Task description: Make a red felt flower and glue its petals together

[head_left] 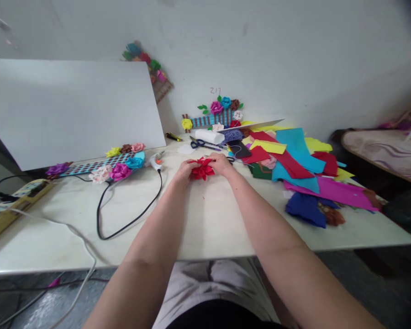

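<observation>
A red paper flower [202,169] with pointed petals is held between my two hands, low over the white table [205,219]. My left hand [185,170] is closed on its left side. On the upper right edge, my right hand [220,163] pinches the petals. Both sets of fingertips are partly hidden by the flower and by the hands themselves. Just behind my hands lie dark-handled scissors [197,144] and a white roll [209,136]. To the left rests a glue gun [155,161] with a black cord.
Coloured paper sheets [291,160] pile up on the right. A flower-decorated woven strip [99,165] lies at left, before a white board [71,109]. A power strip [17,201] and a white cable [78,235] occupy the left edge. A yellow cutter [173,136] lies near the wall.
</observation>
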Available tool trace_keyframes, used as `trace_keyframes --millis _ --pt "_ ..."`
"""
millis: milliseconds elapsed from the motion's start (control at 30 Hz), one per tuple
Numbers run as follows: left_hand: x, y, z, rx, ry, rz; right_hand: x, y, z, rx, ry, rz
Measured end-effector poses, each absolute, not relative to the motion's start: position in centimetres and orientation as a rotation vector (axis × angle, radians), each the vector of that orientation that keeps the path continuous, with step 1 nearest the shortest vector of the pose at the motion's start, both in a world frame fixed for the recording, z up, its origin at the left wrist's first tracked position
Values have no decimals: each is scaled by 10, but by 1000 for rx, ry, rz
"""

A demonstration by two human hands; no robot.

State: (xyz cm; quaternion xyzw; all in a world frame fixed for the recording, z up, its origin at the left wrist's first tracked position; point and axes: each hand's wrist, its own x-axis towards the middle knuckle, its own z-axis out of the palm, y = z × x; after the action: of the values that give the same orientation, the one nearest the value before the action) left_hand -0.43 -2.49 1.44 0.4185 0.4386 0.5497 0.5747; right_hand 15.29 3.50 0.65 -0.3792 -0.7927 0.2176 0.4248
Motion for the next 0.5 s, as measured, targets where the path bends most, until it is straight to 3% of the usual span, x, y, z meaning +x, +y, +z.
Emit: trace_keyframes --millis 500 --pt "-2 -20 15 878 1019 1354 146 33 5 -943 -1930 547"
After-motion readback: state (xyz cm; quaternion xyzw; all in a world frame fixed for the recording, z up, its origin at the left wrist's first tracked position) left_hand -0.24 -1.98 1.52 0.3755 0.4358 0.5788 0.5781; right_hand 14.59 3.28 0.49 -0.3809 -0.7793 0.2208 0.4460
